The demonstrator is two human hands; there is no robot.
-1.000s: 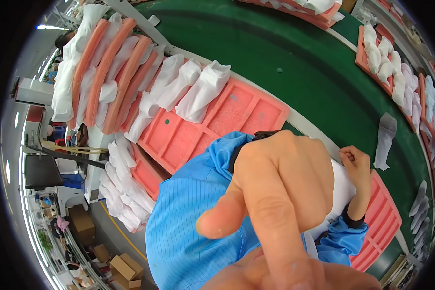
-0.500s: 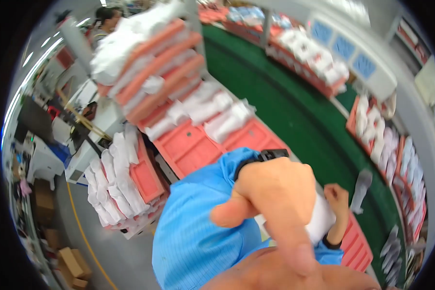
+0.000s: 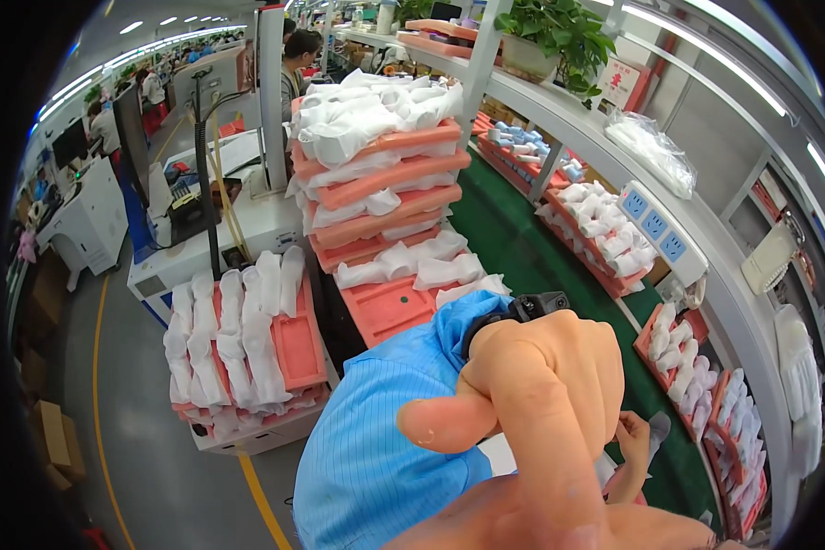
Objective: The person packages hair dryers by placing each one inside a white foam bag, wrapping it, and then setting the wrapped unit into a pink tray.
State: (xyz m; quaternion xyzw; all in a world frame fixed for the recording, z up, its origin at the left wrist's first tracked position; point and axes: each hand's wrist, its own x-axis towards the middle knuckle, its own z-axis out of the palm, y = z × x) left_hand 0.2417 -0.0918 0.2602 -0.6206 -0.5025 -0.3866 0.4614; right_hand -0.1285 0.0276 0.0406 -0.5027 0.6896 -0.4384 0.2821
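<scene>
"One grey piece (image 3: 658, 429) shows nearest the right hand (image 3: 632, 440). Where is it, exactly?"

"Just beyond that hand's fingers, by the green belt (image 3: 513, 234). Whether they touch it, I can't tell."

"Is the right hand gripping anything?"

"Its visible fingers are bent, but the other hand covers part of the view, so I can't say."

"And the left hand (image 3: 552, 376)?"

"Large, right in front of the lens. The thumb sticks out to the left, the index finger runs down toward the lower edge, and the others curl under. What those might hold is hidden, so I can't tell. A black band (image 3: 522, 310) circles the wrist, at the end of a blue sleeve (image 3: 385, 440) with thin stripes."

"What lies past the sleeve?"

"A pink tray (image 3: 385, 312) with white-wrapped pieces (image 3: 449, 270) across its far part. A stack of trays (image 3: 394, 190) rises behind, with more white pieces heaped on top. To the left, a second tray pile (image 3: 298, 353) carries similar pieces in rows."

"And farther out?"

"Loaded trays (image 3: 608, 278) line the belt's other side, below a socket panel (image 3: 655, 225). A potted plant (image 3: 559, 41) sits on the shelf above, and a person (image 3: 300, 55) is behind the stack."
</scene>
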